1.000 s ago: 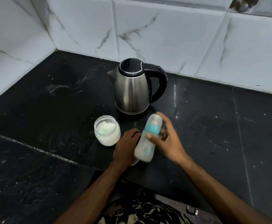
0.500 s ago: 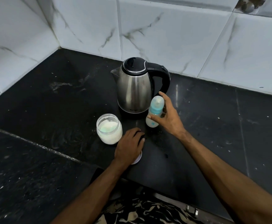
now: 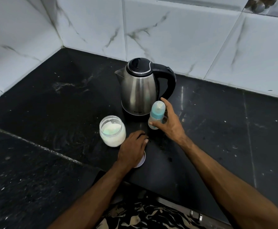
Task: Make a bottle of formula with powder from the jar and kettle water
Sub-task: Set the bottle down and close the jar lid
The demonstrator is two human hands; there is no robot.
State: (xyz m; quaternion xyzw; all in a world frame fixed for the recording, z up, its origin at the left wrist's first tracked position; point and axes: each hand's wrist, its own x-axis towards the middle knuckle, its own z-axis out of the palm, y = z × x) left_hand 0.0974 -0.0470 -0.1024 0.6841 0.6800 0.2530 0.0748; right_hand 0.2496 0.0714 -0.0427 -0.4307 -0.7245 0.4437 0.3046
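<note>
The right hand (image 3: 171, 125) has its grip curled round a capped, translucent baby bottle with a teal collar (image 3: 156, 115), upright on the black stone surface (image 3: 217, 129) just in front of the stainless-steel kettle with a black handle (image 3: 140, 90). The left hand (image 3: 131, 152) rests, fingers bent, over a white round lid (image 3: 141, 161), beside the open glass jar of white powder (image 3: 112, 130).

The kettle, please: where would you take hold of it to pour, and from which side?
Grip the kettle by its black loop handle, coming in from the right. The handle sticks out on that side, opposite the spout, and stands clear of the steel body. The right hand is nearest but currently holds the bottle.
</note>
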